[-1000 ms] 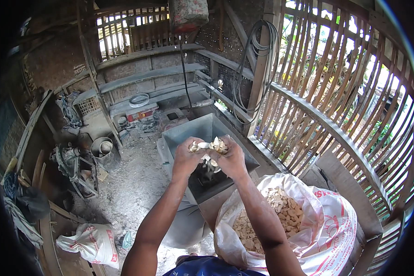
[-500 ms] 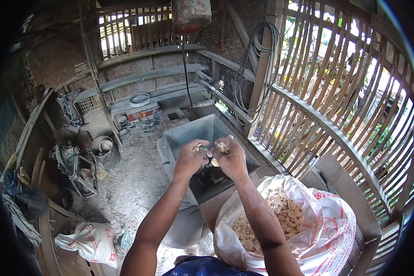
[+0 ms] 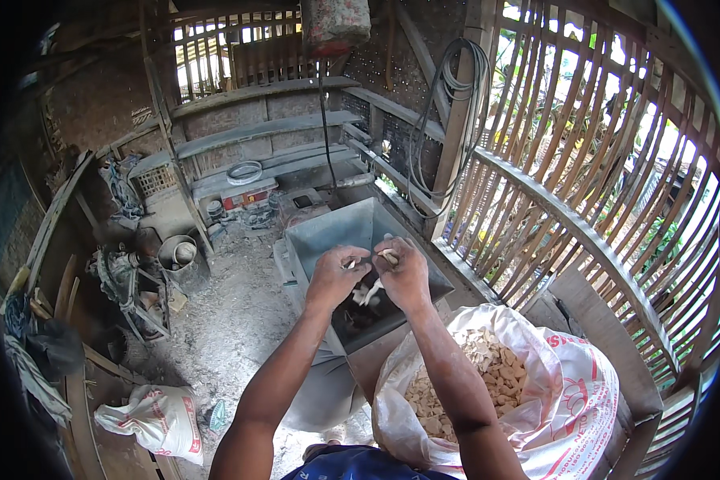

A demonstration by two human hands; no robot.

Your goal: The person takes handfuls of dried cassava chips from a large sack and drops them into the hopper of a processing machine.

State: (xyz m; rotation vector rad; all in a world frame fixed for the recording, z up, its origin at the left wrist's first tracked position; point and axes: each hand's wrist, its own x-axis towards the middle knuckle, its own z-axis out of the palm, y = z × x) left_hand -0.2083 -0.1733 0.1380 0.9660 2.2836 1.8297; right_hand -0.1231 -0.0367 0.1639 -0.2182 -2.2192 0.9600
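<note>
My left hand is curled, with a bit of a pale dried chip showing at its fingers. Close beside it, my right hand has its fingers bent around more pale dried chips. Both hands are above a grey sheet-metal hopper. Below and between them, loose chips drop into its dark inside, blurred by motion. An open white woven sack with red print stands at my right, full of the same chips, under my right forearm.
Pale dust coats the floor. At left stand a metal-framed machine, a bucket and a smaller white sack. A slatted wall runs along the right. A coiled hose hangs on a post; a block hangs overhead.
Chips have fallen from between my hands into the hopper, and fewer show in my fingers. Both hands stay nearly in place, with the fingers shifted slightly.
</note>
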